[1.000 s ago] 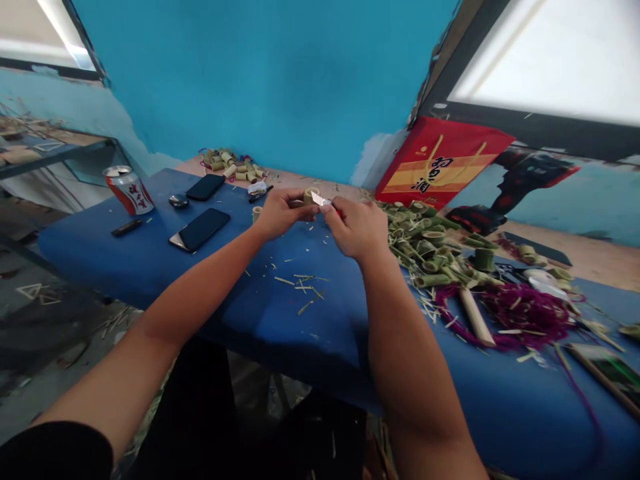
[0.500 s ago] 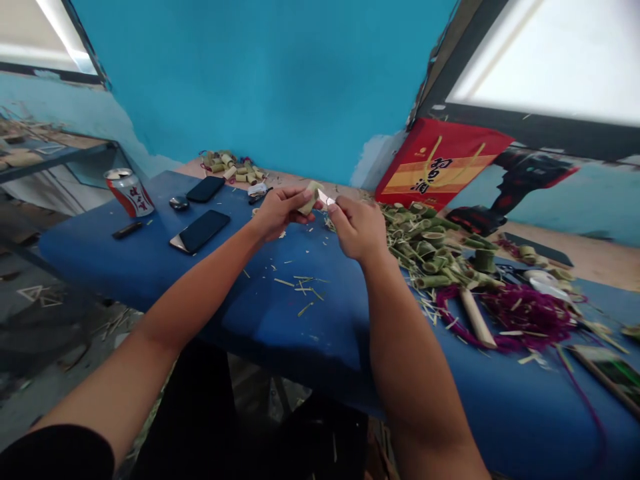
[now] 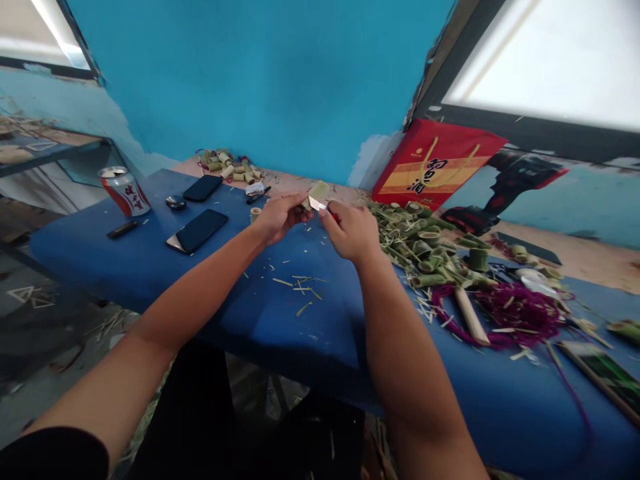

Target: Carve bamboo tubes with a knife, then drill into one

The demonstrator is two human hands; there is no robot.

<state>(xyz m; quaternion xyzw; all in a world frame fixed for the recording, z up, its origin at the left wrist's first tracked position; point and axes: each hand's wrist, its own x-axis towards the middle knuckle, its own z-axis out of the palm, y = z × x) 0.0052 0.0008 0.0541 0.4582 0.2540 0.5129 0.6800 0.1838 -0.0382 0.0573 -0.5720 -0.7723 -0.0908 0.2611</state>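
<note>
Above the middle of the blue table [image 3: 280,333], my left hand [image 3: 280,217] is closed on a short piece of bamboo [image 3: 319,191], pale green and tube-like. My right hand [image 3: 353,230] grips a knife [image 3: 317,205], whose bright blade lies against the bamboo's near side; a bit of red handle shows at the fingers. Thin bamboo shavings [image 3: 300,288] are scattered on the table below both hands. A small cut bamboo ring [image 3: 255,213] stands just left of my left hand. To the right of my right hand lies a heap of green bamboo pieces [image 3: 430,250].
At left are a drink can [image 3: 125,191], two phones [image 3: 197,231] and a black mouse-like object [image 3: 175,202]. Finished-looking bamboo bits [image 3: 230,165] lie by the wall. At right are a red bag [image 3: 435,163], a cordless drill [image 3: 500,190], purple fibre [image 3: 520,312] and a wooden stick [image 3: 471,315].
The bamboo piece has turned in my left hand and shows more of its pale face. The knife blade has shifted slightly left, across the piece. The view has moved a little.
</note>
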